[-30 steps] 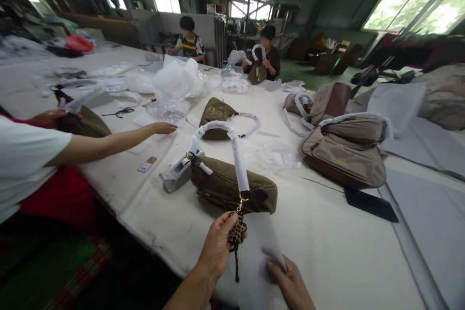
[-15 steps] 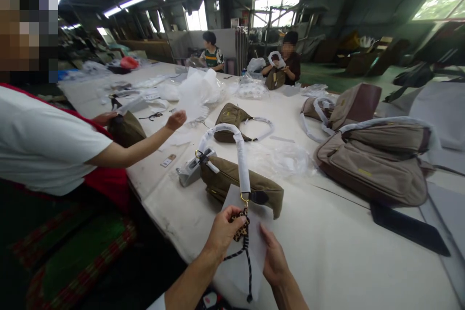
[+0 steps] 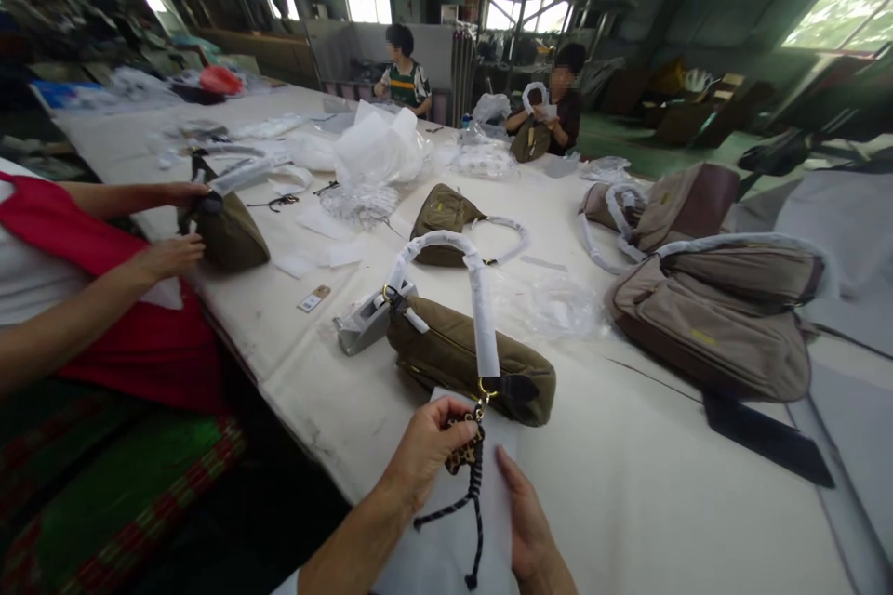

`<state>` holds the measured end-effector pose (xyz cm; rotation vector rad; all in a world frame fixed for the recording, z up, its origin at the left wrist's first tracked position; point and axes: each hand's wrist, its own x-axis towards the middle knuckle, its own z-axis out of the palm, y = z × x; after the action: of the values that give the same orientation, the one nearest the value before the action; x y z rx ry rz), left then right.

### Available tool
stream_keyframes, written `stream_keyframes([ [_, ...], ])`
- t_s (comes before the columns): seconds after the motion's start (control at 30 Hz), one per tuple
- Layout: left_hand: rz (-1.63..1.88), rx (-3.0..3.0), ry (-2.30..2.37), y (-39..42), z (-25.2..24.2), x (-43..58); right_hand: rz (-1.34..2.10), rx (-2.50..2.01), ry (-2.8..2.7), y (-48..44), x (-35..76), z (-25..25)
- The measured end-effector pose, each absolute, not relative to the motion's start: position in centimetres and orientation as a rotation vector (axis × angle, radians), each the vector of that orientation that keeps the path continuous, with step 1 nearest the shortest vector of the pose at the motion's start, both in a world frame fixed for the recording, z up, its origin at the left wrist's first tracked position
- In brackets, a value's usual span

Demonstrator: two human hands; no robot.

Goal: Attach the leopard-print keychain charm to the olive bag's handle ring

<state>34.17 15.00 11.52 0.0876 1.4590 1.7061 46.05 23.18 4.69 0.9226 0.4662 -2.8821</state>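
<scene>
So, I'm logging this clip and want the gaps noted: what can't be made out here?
Head view only:
leopard charm: largely wrapped by the left hand, shape unclear.
white sheet: cut by the bottom edge, partly under the right hand.
card tag on the table: too small to read.

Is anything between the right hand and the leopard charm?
Nothing solid: only the charm's braided cord hangs between the right hand and the leopard charm, which the left hand pinches over the white sheet.
</scene>
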Motion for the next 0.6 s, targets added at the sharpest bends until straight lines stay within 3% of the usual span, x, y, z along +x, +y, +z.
stream_keyframes([
  [0.37, 1.652, 0.264, 1.654, 14.7, 11.1, 34.7, -3.098, 1.169, 0.745, 23.7, 44.2, 9.3],
  [0.6, 1.561, 0.405, 1.835, 14.5, 11.1, 35.1, -2.954, 0.919, 0.968, 26.2, 46.3, 10.0],
])
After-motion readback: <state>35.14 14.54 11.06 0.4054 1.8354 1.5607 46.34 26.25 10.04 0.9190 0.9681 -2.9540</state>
